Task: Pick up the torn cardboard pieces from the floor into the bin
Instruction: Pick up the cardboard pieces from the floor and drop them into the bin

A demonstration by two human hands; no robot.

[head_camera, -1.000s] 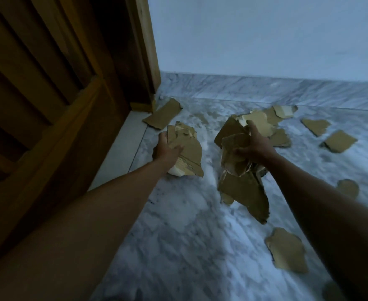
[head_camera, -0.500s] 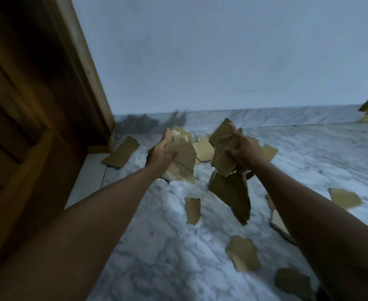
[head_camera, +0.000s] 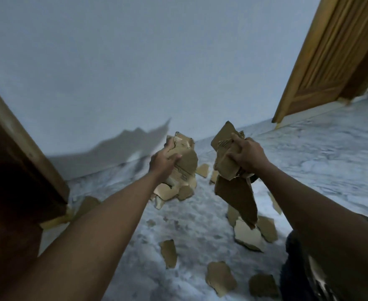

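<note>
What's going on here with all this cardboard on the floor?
A person is clearing torn cardboard off a marble floor. The left hand grips one bunch of pieces, and the right hand grips another bunch with a long scrap hanging down. Both are held up above the floor. Several loose pieces lie below, not yet picked up. No bin can be made out for sure.

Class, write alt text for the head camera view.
Left hand and right hand each grip a bundle of torn cardboard above a marble floor where more pieces lie scattered; no bin is visible.
</note>
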